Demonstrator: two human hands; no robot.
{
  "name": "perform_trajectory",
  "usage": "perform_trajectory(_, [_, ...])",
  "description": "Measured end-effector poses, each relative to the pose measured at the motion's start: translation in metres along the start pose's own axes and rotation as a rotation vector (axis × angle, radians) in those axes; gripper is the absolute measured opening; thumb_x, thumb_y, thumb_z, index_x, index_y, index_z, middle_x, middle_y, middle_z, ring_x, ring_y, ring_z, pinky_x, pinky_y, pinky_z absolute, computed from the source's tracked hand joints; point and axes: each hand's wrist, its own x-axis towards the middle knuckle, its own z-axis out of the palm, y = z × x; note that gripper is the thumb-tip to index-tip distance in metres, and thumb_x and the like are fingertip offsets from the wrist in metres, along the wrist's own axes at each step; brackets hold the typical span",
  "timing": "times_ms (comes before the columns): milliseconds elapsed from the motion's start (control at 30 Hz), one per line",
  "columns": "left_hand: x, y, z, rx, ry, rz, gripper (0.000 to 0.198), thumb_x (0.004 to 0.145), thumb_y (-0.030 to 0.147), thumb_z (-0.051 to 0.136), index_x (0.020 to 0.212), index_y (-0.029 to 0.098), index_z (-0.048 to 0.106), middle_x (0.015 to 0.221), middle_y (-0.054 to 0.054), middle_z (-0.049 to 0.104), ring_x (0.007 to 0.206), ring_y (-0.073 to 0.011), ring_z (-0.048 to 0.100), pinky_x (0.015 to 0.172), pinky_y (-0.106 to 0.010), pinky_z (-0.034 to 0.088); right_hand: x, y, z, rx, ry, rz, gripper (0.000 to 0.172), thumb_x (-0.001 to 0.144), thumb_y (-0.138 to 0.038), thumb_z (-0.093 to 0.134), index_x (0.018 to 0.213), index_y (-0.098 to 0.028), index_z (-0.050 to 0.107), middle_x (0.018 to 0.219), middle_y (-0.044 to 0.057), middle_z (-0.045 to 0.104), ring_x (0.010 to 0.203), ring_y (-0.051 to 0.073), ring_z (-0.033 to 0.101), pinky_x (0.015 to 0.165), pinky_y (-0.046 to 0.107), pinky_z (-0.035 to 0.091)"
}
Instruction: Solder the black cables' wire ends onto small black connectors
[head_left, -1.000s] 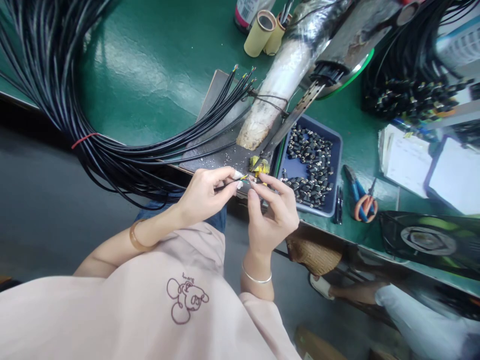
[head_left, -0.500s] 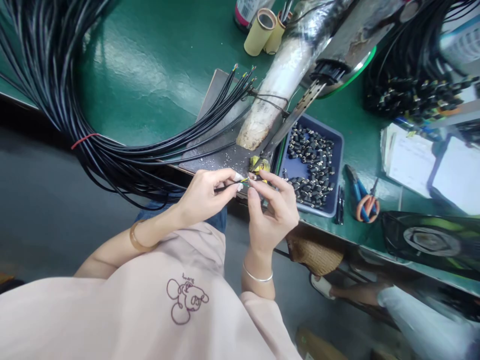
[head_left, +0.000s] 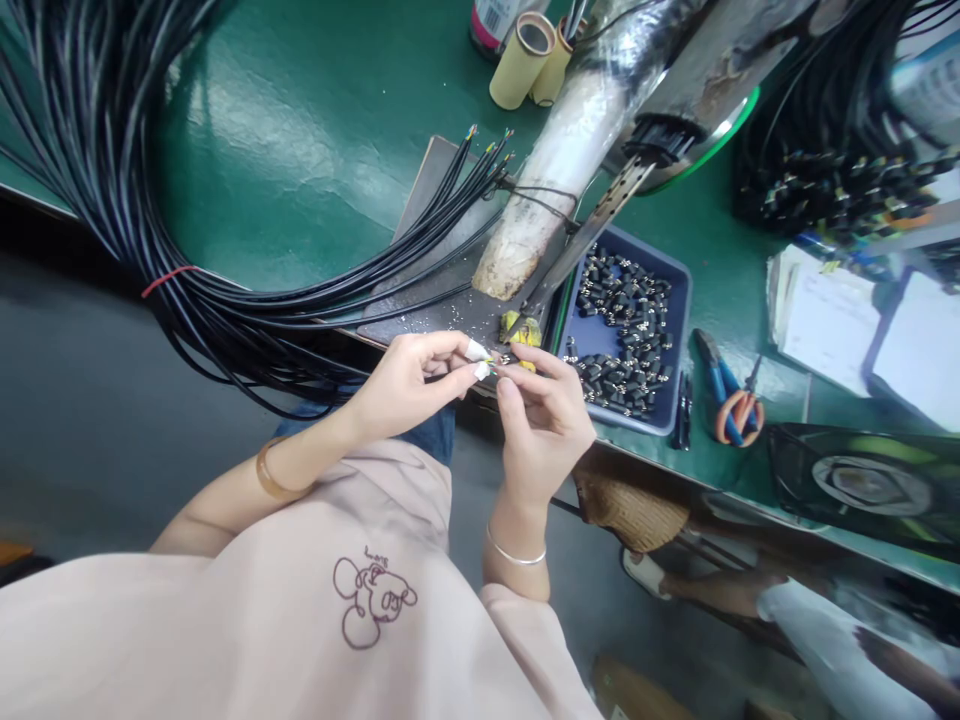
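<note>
My left hand [head_left: 409, 385], with white wraps on its thumb and index fingertips, pinches the end of a black cable. Thin coloured wires [head_left: 492, 365] poke out past those fingertips. Facing it, my right hand [head_left: 547, 415] is closed, thumb and fingers around a small connector [head_left: 507, 358] that is mostly hidden. The wire ends and the connector almost meet; whether they touch I cannot tell. Just above my fingertips sit a yellow sponge-like piece [head_left: 523, 328] and the tip of a soldering iron [head_left: 562, 262], slanting down from the upper right.
A large bundle of black cables [head_left: 139, 200] curves along the left, its stripped ends on a grey board [head_left: 420, 215]. Right of the iron stands a blue tray [head_left: 681, 300] of black connectors. Beyond lie pliers [head_left: 720, 375], scissors [head_left: 740, 415] and papers [head_left: 825, 310]. A wrapped duct [head_left: 551, 165] hangs overhead.
My left fingers have shifted slightly and the wires now show spread at their tips. The black cable behind the fingertips is less visible. My right hand has barely moved.
</note>
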Motion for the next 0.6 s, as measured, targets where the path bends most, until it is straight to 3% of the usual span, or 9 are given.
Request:
perform_trajectory(133, [0.0022, 0.0025, -0.0005, -0.070, -0.009, -0.043, 0.022, 0.082, 0.032, 0.077, 0.077, 0.015, 0.064, 0.062, 0.003, 0.058, 0.053, -0.0058, 0.049, 0.051, -0.017, 0.044, -0.0036, -0.0019, 0.0012, -0.080, 0.025, -0.130, 0.009, 0.090, -0.017, 0.072, 0.094, -0.024, 0.076, 0.108, 0.004, 0.077, 0.097, 0.019, 0.076, 0.083, 0.037, 0.067])
perform_trajectory(300, [0.0036, 0.0040, -0.0015, -0.072, -0.025, -0.090, 0.024, 0.082, 0.031, 0.079, 0.076, 0.015, 0.062, 0.059, 0.004, 0.060, 0.047, -0.0031, 0.044, 0.047, -0.016, 0.042, -0.0049, 0.0001, 0.0007, -0.033, 0.175, -0.192, 0.015, 0.093, -0.014, 0.066, 0.103, -0.024, 0.072, 0.108, 0.004, 0.078, 0.094, 0.018, 0.077, 0.077, 0.034, 0.067])
perform_trajectory(500, [0.0049, 0.0020, -0.0012, -0.104, -0.006, -0.095, 0.027, 0.078, 0.035, 0.083, 0.076, 0.014, 0.066, 0.061, 0.002, 0.062, 0.053, -0.0059, 0.054, 0.051, -0.017, 0.046, -0.0052, 0.0000, 0.0004, -0.093, 0.094, -0.309, 0.015, 0.091, -0.015, 0.070, 0.102, -0.024, 0.071, 0.106, 0.004, 0.079, 0.096, 0.020, 0.078, 0.079, 0.037, 0.068])
perform_trajectory(600, [0.0049, 0.0013, -0.0011, -0.113, 0.001, -0.096, 0.021, 0.079, 0.030, 0.079, 0.078, 0.014, 0.066, 0.063, 0.001, 0.063, 0.054, -0.0063, 0.054, 0.051, -0.017, 0.045, -0.0054, 0.0000, 0.0020, -0.067, 0.115, -0.237, 0.011, 0.092, -0.015, 0.068, 0.098, -0.024, 0.070, 0.103, 0.003, 0.079, 0.094, 0.019, 0.078, 0.078, 0.035, 0.067])
